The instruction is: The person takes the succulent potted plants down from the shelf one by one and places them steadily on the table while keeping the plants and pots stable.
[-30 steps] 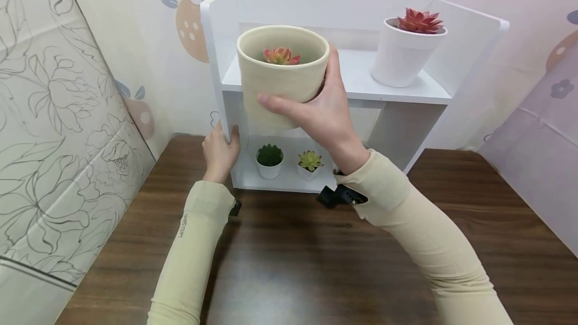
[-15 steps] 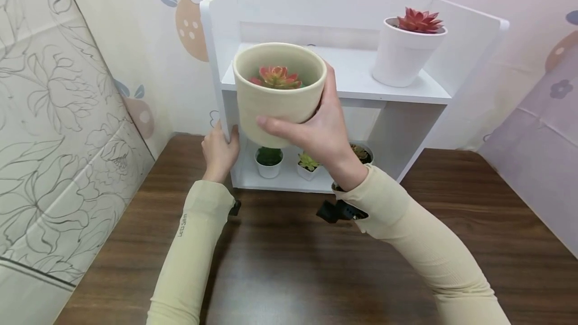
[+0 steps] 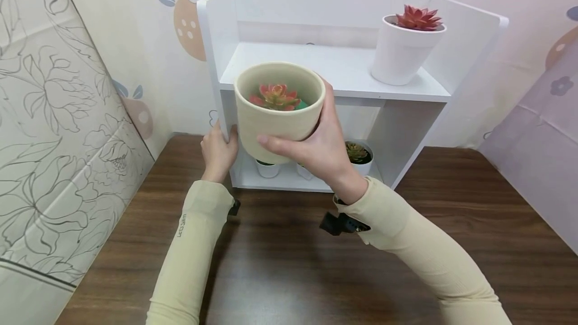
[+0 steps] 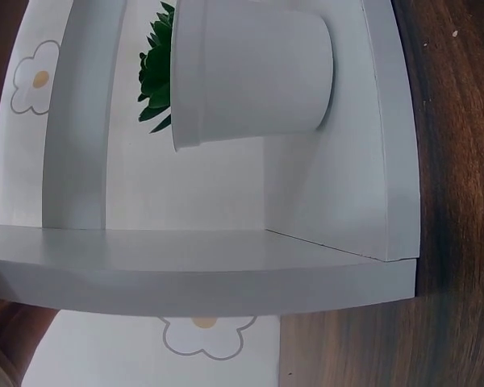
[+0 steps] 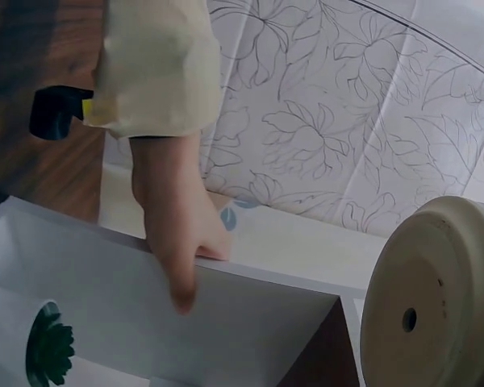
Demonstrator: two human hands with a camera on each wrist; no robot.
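Beige glazed ceramic: the round cream pot (image 3: 279, 109) with a red-green succulent (image 3: 275, 96) inside sits in the right hand (image 3: 316, 147), fingers wrapped across its front wall and thumb behind, carried in the air in front of the white 2-tier wooden shelf (image 3: 343, 71), level with its upper board. The left hand (image 3: 220, 152) clasps the shelf's left side panel, steadying it. Step judged: pot in transit, clear of the shelf. The next move calls for a level base and clearance from the small white pot with dark green plant (image 4: 246, 72) below.
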